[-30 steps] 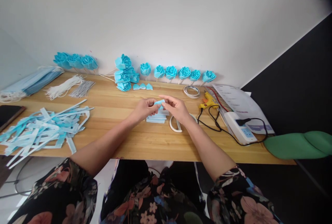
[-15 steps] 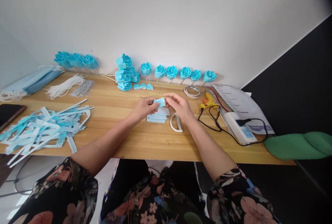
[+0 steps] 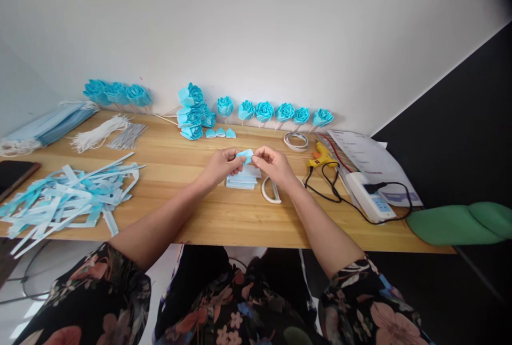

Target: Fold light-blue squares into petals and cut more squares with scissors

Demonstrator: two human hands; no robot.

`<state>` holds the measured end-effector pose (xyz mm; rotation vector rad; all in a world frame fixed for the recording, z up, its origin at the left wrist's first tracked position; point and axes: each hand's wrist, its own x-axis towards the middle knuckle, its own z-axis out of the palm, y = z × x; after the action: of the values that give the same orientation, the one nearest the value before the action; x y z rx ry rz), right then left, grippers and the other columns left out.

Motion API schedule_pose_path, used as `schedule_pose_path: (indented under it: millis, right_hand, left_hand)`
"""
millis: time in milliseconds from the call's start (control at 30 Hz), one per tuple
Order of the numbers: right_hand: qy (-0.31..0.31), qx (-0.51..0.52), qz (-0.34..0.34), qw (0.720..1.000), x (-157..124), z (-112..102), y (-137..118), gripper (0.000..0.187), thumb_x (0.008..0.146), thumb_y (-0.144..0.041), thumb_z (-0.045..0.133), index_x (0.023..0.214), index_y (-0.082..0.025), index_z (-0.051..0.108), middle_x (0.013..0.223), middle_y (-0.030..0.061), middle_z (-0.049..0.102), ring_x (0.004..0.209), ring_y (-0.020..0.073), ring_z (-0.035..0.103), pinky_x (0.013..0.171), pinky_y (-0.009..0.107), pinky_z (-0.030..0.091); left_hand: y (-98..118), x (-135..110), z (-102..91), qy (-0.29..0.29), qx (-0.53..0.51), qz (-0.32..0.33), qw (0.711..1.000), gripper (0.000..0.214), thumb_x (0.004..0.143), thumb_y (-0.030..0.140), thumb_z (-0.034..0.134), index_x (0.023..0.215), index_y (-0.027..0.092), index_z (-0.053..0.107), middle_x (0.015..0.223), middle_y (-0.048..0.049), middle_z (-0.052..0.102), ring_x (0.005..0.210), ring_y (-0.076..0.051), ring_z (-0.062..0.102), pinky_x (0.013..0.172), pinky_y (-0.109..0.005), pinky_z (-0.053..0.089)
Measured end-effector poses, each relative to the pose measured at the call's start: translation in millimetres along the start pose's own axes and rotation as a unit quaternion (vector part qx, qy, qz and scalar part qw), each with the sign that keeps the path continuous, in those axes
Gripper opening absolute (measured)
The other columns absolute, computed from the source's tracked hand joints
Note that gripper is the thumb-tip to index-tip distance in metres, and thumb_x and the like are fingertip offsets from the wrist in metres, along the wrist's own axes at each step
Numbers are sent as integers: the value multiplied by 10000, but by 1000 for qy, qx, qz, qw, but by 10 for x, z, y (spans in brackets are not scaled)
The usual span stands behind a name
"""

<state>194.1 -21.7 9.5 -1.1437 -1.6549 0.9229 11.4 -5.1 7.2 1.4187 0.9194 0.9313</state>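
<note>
Head view, only one: blue piece (image 3: 245,155) is up off the table (image 3: 240,222), between the two hands. Left hand (image 3: 226,166) has its left end pinched, thumb on the near face, fingers curled behind. Right hand (image 3: 272,163) has thumb and forefinger closed on the right corner; its other fingers are partly hidden, can't tell how they sit. So the piece spans the gap between the two sets of fingertips, slightly tilted, right end a bit higher. Stack (image 3: 242,181) of pale blue pieces lies on the wood just below and nearer the person, clear of the piece. White loop (image 3: 272,201) is right of the stack, partly covered by the right hand. Beyond the hands, three petals (image 3: 220,133) in a row, then flowers (image 3: 264,112) along the wall. Off the right hand: tape roll (image 3: 296,147), glue gun (image 3: 320,155), power strip (image 3: 370,201). Well left of the left hand: strips (image 3: 80,190) in a loose heap, white cords (image 3: 100,133) behind them, grey wires (image 3: 128,137) alongside those, masks (image 3: 52,123) at the far left.
</note>
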Motion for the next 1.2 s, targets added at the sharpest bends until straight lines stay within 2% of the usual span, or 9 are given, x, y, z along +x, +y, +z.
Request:
schedule_pose_path:
  millis: [300,433,533,667,833,1000,1100,1200]
  right_hand:
    - [-6,15,9,1000,0,-3,-3,184,793,-363,628,750,-191,578,667,-22,592,631,115,544,630,247,444]
    - [-5,89,20,996,2,2,-6,273,807,-423,629,974,-206,618,737,-12,619,682,132,586,662,266,495]
    - [-22,115,21,993,1,13,12,380,804,-401,649,1132,-217,602,805,-6,627,717,129,592,684,269,503]
    - [-38,103,12,994,4,34,58,393,785,-320,660,1160,-212,616,804,-20,599,699,108,567,690,260,492]
    - [-12,91,0,996,12,36,66,370,781,-313,642,1137,-213,642,735,-37,525,681,107,532,682,263,504]
    - [-26,80,1,996,-1,58,56,385,783,-320,631,1151,-206,633,762,-31,558,681,104,550,683,258,497]
    - [-32,52,0,998,-1,21,31,389,788,-317,620,1158,-197,634,763,-29,569,685,103,558,675,245,484]
    - [28,4,-8,1000,31,-129,11,375,801,-301,594,1159,-201,640,771,-26,594,665,98,549,646,230,468]
  left_hand:
    - [46,-21,-4,1,5,-2,1000,262,730,364,679,660,146,552,550,16,576,472,-72,491,482,-203,397]
    - [21,-6,0,1,1,-1,1000,230,724,342,671,677,148,557,546,18,581,463,-72,490,473,-202,397]
    - [5,-1,8,-4,9,-6,1000,219,723,337,666,680,146,567,535,21,576,458,-72,488,466,-197,393]
    - [5,-5,15,-13,22,-9,1000,223,719,341,675,679,143,580,526,22,569,460,-72,488,463,-193,385]
    - [28,-18,13,-39,-12,-9,999,288,737,407,661,676,143,565,582,-3,605,483,-76,506,487,-207,409]
    - [27,-16,22,-31,5,-10,999,278,718,400,684,730,140,585,562,14,587,471,-77,503,466,-201,399]
    - [14,-9,24,-24,7,-13,1000,259,701,372,695,698,146,568,546,22,580,456,-71,492,465,-199,400]
    - [3,-1,19,-9,3,-13,1000,246,700,357,687,685,149,557,546,22,582,454,-69,489,462,-197,393]
